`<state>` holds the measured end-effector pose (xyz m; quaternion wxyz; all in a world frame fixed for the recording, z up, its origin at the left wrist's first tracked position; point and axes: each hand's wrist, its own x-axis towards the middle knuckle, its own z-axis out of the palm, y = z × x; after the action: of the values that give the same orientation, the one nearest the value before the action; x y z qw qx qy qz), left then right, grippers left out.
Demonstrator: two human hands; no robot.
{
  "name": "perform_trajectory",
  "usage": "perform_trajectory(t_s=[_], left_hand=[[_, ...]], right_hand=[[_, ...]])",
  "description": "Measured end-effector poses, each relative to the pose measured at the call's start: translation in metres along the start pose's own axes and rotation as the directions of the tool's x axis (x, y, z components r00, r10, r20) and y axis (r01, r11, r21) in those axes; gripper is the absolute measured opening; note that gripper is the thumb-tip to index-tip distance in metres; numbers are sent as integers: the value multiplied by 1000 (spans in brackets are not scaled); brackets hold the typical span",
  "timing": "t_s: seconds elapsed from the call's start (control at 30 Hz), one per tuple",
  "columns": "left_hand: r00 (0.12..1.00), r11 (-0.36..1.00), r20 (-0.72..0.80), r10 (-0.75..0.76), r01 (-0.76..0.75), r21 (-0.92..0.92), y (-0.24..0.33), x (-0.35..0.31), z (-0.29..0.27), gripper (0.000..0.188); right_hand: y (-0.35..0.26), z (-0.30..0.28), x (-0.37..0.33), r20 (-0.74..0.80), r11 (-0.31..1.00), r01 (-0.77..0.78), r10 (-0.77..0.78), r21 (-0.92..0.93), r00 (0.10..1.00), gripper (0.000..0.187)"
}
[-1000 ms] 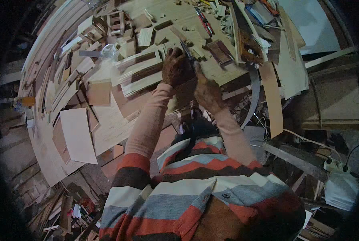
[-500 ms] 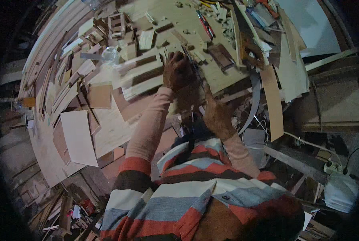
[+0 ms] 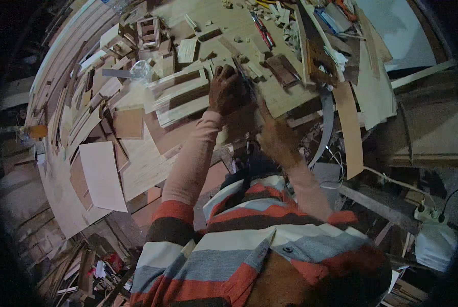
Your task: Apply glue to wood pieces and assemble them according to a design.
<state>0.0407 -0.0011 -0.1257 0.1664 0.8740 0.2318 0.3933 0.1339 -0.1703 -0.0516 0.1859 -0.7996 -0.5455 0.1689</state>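
My left hand (image 3: 226, 92) is closed and pressed down at the bench's near edge, knuckles up; what lies under its fingers is hidden. Just right of it runs a thin dark blade-like tool (image 3: 246, 81), slanting away from me. My right hand (image 3: 280, 140), smeared by motion, is at the near end of that tool, with its index finger stretched along it. Left of my left hand lies a pale wooden frame (image 3: 180, 97) with long slots. A dark brown wood block (image 3: 283, 71) rests to the right of the blade.
A handsaw with a brown handle (image 3: 321, 64) lies at the right, above a tan strip (image 3: 347, 130). Red-handled tools (image 3: 262, 30) and wood offcuts (image 3: 188, 50) cover the far bench. A white panel (image 3: 103, 176) lies at left. A power strip (image 3: 428, 214) sits at lower right.
My right hand has shifted slightly along the blade-like tool and is now more blurred. The left hand stays in place, still closed.
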Motion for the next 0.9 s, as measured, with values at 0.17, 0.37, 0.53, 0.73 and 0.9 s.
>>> perform_trajectory(t_s=[0.17,0.37,0.53,0.73,0.9], left_hand=[[997,999,70,-10,7,34,-2,5,-3,36],[1000,999,11,-20,20,-29,4,3,-4,33],[1000,999,8,28,-28,19,0,6,-2,33],[999,999,21,31,-31,-9,1,9,-6,28],[999,999,-3,50,-50,4,5,8,-5,24]], right_hand=[[14,4,4,61,999,-10,7,47,998,66],[16,1,0,-301,918,344,-391,-197,870,73],[10,-4,1,-136,977,213,-208,26,969,77],[17,6,3,-64,987,152,-148,58,987,80],[15,13,0,30,995,35,-38,93,999,80]])
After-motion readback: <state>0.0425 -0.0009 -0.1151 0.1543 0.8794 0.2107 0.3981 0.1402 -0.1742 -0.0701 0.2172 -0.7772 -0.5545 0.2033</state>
